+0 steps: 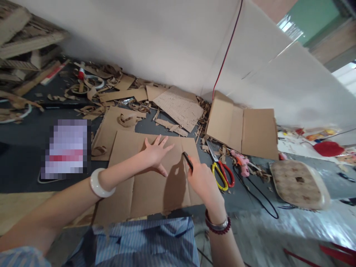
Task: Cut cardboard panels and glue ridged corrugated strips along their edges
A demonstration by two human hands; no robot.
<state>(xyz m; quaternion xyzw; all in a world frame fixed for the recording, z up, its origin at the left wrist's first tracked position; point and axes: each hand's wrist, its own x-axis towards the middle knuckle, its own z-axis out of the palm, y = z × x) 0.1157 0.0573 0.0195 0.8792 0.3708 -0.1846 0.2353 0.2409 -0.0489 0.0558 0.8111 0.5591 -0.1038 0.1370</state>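
The cardboard (150, 189) lies at the near edge of the bench (19, 135); the left hand (154, 154), spread wide, presses it, likely for steadiness, while the right hand (203, 181) grips a black tool (188, 160) (probably a cutter) close over it.

Cardboard sheet (150, 193) is up front on the tabletop (19, 170), scissors (216, 160) just right of it, glue gun (242, 163) further right. Scraps (179, 107) are strewn behind it, and a folded cardboard piece (258, 129) sits back right by the wall (144, 33).
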